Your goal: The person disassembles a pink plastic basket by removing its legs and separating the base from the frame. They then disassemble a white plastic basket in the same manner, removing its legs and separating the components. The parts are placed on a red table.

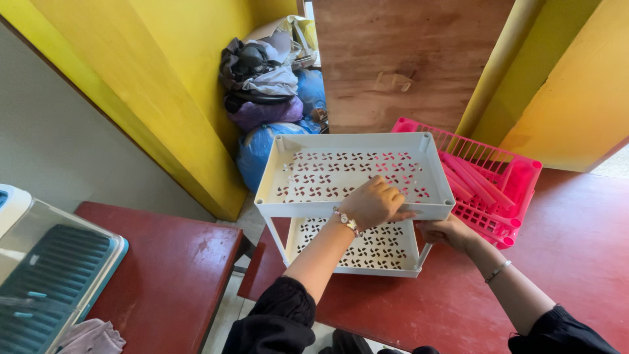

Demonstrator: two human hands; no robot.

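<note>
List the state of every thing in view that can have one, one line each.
White two-tier rack: upright on the red table, both shelves bare.
Left hand: fist resting on the top shelf's front rim.
Right hand: gripping the rack's front right post under the top shelf.
Pink rack parts: unassembled, piled behind the white rack.
Clear-lidded container: shut.
Bags: full, heaped in the corner.

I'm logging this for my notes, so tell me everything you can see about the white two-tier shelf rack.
The white rack looks like plastic: two rectangular trays with pinwheel-shaped perforations, joined by corner posts, upright on the red table. The left hand rests fisted on the upper tray's front edge; the right hand grips near the front right post. A pink basket sits close beside its right, behind.
</note>
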